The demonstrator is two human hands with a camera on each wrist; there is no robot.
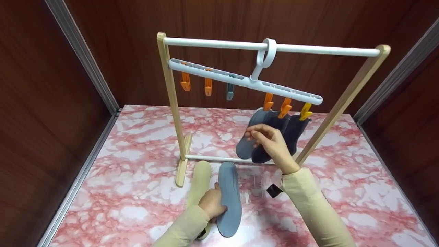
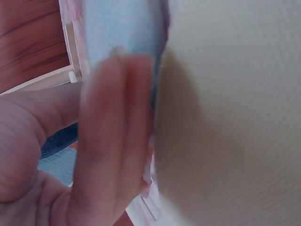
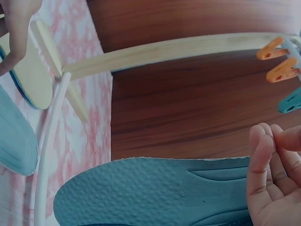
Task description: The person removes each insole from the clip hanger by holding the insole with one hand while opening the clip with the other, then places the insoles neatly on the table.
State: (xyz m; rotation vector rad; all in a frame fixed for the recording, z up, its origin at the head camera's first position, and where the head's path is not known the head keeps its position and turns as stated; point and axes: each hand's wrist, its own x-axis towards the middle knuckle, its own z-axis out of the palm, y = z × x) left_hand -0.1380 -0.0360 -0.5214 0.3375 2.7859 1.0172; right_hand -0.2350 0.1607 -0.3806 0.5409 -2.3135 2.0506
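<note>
My left hand (image 1: pixel 211 201) is low over the table, between a beige insole (image 1: pixel 201 173) and a grey insole (image 1: pixel 229 192). Its thumb and a finger reach the grey insole's left edge; in the left wrist view the fingers (image 2: pixel 113 141) look straight. My right hand (image 1: pixel 271 139) is raised in front of the hanging insoles, fingers loosely bent, thumb near the fingertips, nothing between them. Behind it hang a grey insole (image 1: pixel 244 147) and two dark insoles (image 1: pixel 260 157), clipped by an orange clip (image 1: pixel 268 102), a second orange clip (image 1: pixel 285 108) and a yellow clip (image 1: pixel 305 112).
A white hanger (image 1: pixel 219 76) hooks over the top bar (image 1: pixel 212 43) of a wooden-sided rack, tilted down to the right. On its left side dangle two orange clips (image 1: pixel 208 86) and a teal clip (image 1: pixel 230 92). A small black piece (image 1: pixel 274 190) is at the right sleeve.
</note>
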